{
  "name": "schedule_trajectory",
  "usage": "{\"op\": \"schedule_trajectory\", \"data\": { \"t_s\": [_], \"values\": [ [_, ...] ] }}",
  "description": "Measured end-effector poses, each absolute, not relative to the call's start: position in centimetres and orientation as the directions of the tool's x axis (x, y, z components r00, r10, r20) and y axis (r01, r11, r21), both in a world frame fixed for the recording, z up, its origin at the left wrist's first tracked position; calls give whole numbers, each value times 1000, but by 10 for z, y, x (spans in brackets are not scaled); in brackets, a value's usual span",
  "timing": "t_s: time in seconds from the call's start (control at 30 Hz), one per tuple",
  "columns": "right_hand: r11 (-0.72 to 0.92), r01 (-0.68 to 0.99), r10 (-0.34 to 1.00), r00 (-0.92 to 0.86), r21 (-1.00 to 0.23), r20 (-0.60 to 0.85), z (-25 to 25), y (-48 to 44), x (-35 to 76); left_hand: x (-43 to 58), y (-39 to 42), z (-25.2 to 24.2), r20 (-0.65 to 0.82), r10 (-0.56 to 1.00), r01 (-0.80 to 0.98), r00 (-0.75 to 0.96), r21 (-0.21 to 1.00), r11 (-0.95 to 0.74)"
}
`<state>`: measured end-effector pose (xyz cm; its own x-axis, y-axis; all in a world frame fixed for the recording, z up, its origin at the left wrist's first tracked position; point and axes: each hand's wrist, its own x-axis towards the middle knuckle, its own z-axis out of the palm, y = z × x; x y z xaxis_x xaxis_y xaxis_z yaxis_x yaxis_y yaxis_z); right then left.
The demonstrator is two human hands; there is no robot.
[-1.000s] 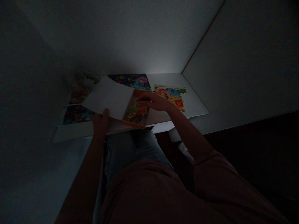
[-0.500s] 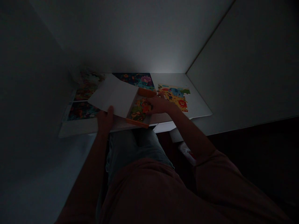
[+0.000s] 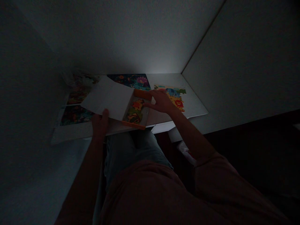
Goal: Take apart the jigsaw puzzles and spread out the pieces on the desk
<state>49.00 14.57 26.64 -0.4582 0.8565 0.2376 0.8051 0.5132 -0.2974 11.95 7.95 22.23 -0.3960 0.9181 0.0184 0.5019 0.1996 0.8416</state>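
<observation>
From the head camera, in a dimly lit room, a person in a dark reddish shirt (image 3: 150, 187) and jeans (image 3: 131, 150) faces a narrow white tabletop (image 3: 193, 107) set against a pale wall (image 3: 131, 40). In the middle of it, close to the near edge, lies a shallow orange box (image 3: 133, 124), open side up, probably put there because it is within easy reach of both arms. Loose puzzle pieces (image 3: 135, 112) with colourful pictures lie heaped inside.

A white panel (image 3: 109, 97) extends leftward from the box; whether it is joined to it is too dark to tell. The left hand (image 3: 100, 123) pinches the panel's near edge, thumb on top and fingers mostly hidden, seemingly to steady it so the box's contents stay uncovered. The right hand (image 3: 161, 102) is over the box's right rim, thumb and fingers spread apart, with no piece visible in its grasp; the thumb points in above the pieces.

Beyond this hand, partly hidden by it, an assembled animal puzzle (image 3: 179, 103) lies flat on the right, perhaps set aside for support and space. Dark illustrated sheets (image 3: 75, 116) lie behind and left of the panel, beside a clear plastic bag (image 3: 81, 79) at the far left
</observation>
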Motion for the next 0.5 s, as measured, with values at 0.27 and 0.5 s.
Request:
{"op": "schedule_trajectory", "data": {
  "t_s": [0.27,0.5],
  "values": [
    [36,960,970,33,-279,239,223,120,642,119,79,223,36,919,474,-393,864,168],
    [254,927,964,-220,-278,150,188,88,687,117,83,215,58,909,476,-413,865,161]
  ]
}}
